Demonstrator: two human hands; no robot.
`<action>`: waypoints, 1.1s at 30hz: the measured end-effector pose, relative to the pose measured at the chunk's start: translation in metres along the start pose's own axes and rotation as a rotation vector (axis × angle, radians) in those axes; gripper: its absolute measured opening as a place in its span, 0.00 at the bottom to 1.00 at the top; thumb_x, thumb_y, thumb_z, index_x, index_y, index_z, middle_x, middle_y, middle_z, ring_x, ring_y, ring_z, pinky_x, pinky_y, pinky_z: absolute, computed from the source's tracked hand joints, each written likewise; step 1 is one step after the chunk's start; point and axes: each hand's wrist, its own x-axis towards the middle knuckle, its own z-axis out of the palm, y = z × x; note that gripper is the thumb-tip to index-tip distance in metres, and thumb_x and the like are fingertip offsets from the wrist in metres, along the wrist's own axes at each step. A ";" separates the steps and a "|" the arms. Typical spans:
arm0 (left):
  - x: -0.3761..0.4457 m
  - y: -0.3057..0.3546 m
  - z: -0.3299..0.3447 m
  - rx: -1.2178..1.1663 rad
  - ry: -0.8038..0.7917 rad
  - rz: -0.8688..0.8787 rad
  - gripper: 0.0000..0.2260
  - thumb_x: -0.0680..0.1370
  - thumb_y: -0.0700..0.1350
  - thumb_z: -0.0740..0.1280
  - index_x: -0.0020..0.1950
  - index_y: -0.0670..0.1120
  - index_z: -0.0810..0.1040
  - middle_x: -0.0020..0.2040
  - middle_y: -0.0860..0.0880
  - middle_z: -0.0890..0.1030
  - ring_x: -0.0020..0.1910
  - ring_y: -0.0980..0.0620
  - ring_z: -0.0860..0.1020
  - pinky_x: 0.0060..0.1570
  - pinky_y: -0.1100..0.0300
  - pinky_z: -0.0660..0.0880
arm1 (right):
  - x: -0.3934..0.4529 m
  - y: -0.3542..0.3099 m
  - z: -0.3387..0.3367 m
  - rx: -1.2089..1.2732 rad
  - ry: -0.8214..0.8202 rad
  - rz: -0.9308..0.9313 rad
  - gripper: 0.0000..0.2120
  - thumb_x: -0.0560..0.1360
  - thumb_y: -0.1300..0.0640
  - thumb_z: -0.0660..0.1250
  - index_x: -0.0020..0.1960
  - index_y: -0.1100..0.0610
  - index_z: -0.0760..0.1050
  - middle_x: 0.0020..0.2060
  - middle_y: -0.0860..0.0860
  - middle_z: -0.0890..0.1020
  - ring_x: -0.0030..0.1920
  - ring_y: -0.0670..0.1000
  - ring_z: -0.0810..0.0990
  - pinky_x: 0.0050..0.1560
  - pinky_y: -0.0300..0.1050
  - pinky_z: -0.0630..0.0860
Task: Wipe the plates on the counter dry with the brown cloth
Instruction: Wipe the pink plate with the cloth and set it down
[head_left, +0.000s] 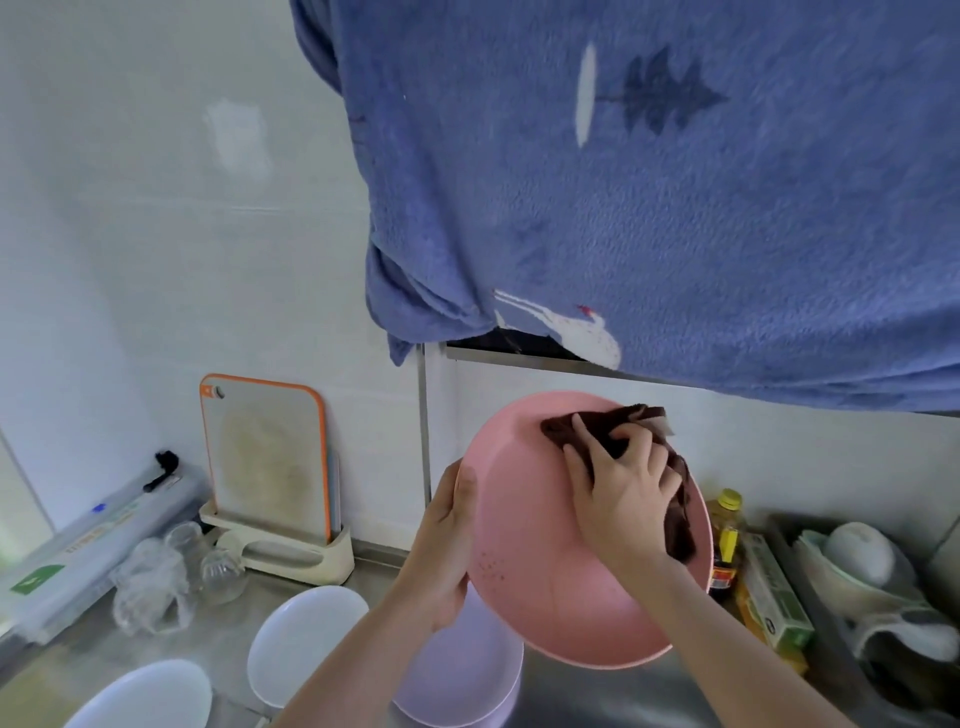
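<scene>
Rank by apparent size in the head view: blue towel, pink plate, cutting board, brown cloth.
1. blue towel
2. pink plate, though nearness enlarges it
3. cutting board
4. brown cloth, partly hidden by the right hand

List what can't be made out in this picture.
- Head view: the lilac plates are mostly hidden behind the pink plate and the left hand.
- The near white plate is cut off by the bottom edge.
- The brown cloth is partly under the right hand.
- The bottle label is too small to read.
</scene>
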 end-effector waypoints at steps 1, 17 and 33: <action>0.001 0.001 0.000 0.016 -0.012 0.005 0.15 0.82 0.59 0.53 0.57 0.59 0.77 0.50 0.55 0.84 0.48 0.55 0.81 0.44 0.59 0.77 | 0.000 -0.006 -0.001 0.044 0.001 -0.015 0.20 0.76 0.42 0.54 0.61 0.44 0.78 0.52 0.57 0.74 0.51 0.62 0.71 0.49 0.60 0.69; 0.012 0.004 -0.029 -0.281 -0.027 -0.118 0.30 0.73 0.64 0.61 0.68 0.45 0.75 0.62 0.40 0.81 0.61 0.41 0.79 0.57 0.47 0.77 | -0.067 0.020 -0.058 0.311 -0.717 -0.790 0.16 0.80 0.43 0.55 0.62 0.40 0.76 0.61 0.36 0.71 0.66 0.37 0.62 0.73 0.42 0.52; 0.038 0.012 -0.009 -0.036 0.047 -0.125 0.17 0.81 0.61 0.55 0.60 0.55 0.78 0.57 0.45 0.82 0.51 0.44 0.81 0.49 0.50 0.79 | -0.082 0.037 -0.057 0.313 -0.554 -0.710 0.13 0.76 0.46 0.64 0.60 0.42 0.77 0.56 0.40 0.76 0.59 0.41 0.72 0.64 0.40 0.68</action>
